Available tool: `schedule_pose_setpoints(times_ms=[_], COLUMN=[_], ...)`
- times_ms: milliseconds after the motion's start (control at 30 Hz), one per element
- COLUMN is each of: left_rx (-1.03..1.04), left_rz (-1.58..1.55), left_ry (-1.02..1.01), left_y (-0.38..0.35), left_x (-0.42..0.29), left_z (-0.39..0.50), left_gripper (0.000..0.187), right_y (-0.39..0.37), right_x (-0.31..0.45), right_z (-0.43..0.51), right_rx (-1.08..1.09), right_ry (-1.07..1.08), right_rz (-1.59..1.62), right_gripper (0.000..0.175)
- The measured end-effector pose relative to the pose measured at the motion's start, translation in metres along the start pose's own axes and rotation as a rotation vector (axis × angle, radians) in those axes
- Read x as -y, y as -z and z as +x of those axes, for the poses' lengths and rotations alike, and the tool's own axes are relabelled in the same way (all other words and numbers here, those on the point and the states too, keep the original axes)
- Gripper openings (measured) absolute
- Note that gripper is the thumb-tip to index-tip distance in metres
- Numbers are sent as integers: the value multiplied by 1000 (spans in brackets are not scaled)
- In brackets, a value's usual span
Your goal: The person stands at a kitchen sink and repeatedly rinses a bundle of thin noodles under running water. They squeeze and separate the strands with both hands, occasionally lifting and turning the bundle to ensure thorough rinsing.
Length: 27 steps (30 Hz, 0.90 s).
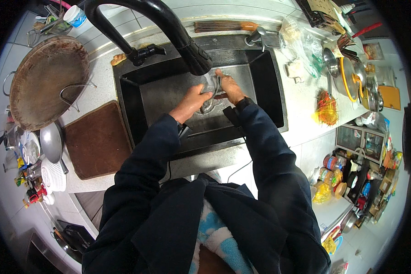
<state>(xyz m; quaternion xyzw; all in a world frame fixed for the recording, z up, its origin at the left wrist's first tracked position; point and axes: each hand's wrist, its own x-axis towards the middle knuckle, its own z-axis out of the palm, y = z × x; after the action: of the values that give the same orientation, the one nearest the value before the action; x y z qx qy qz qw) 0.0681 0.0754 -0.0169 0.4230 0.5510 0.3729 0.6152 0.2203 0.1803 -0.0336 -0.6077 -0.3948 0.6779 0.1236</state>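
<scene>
Water runs from the black pull-down faucet (195, 56) into the dark kitchen sink (157, 102). Under the stream a clear, glass-like vessel (210, 89) is held between both hands; its exact kind cannot be told. My left hand (191, 102) grips it from the left, thumb toward the faucet. My right hand (230, 87) holds its right side, with the fingers partly hidden behind it. Water spreads over the sink floor below the hands. Both wrists carry dark straps at the cuffs of a dark coat.
Left of the sink lie a brown board (97, 142) and a large round worn board (49, 82) in a wire stand. A bamboo brush (222, 26) lies behind the sink. Plastic bags (299, 42), a red-yellow net bundle (327, 108) and a glass lid (346, 78) are at right.
</scene>
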Motion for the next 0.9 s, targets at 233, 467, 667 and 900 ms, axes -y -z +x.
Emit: schedule_pose_setpoints(times_ms=[233,467,667,900], left_rx=[-9,32,97,122], left_rz=[-249,-124,7,57], left_ry=[63,30,27,-21], left_y=[12,1,13,16], left_x=[28,21,3,2], left_z=[10,2,-8,-3], left_gripper=[24,19,33,38], right_y=[-33,-18,23,-4], right_x=[-2,-6,21,27], right_z=[-48,-19,-35,-47], right_rx=[158,-32,383,557], right_ry=[754,398,235,448], right_rz=[-355,-193,161,-27], right_gripper=[31,26,52,49])
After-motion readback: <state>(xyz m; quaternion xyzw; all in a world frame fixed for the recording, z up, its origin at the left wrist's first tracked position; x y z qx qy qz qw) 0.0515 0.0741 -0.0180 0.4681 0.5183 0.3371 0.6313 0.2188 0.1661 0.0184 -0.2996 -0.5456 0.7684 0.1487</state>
